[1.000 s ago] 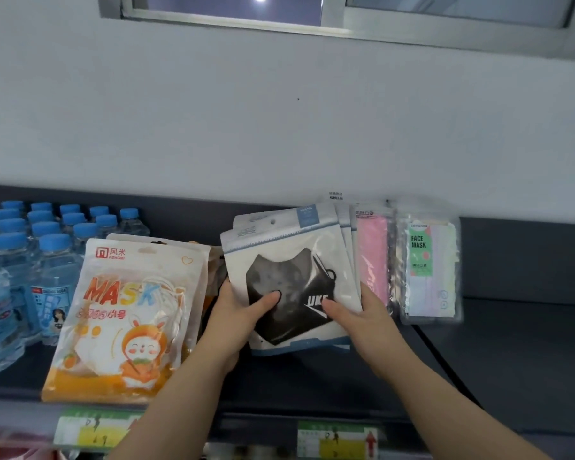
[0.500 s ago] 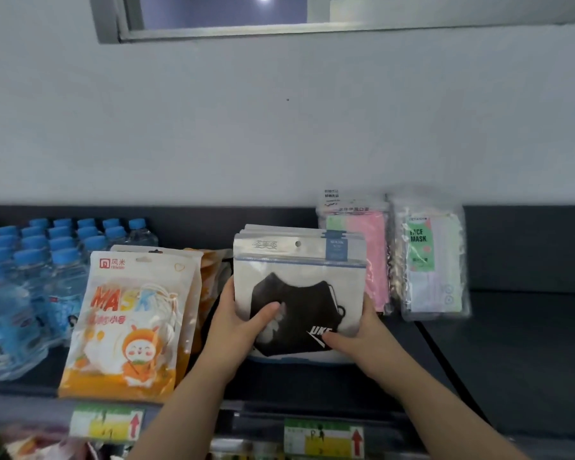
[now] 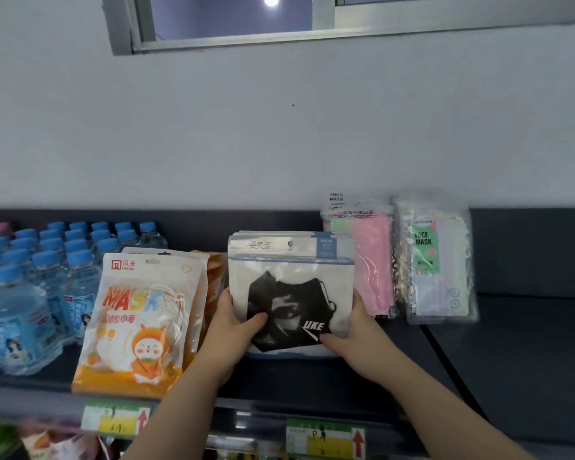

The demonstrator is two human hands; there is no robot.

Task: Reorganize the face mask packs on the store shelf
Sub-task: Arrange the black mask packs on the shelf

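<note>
A small stack of black mask packs (image 3: 289,277) stands upright in the middle of the dark shelf (image 3: 528,343). My left hand (image 3: 233,330) grips its left edge, thumb on the front. My right hand (image 3: 356,336) holds its lower right corner. Left of the stack stand orange cartoon mask packs (image 3: 140,320), one behind another. To the right lean pink mask packs (image 3: 369,260) and a clear pack labelled FACE MASK (image 3: 435,263), both against the back wall.
Rows of blue-capped water bottles (image 3: 30,280) fill the shelf's left end. Price tags (image 3: 326,438) hang on the front rail. The shelf's right part past a seam is bare dark surface. A white wall and a window frame rise above.
The tilted, fanned black mask packs have been squared into an upright stack between my two hands. My right hand shifted from the front of the pack to its lower right corner.
</note>
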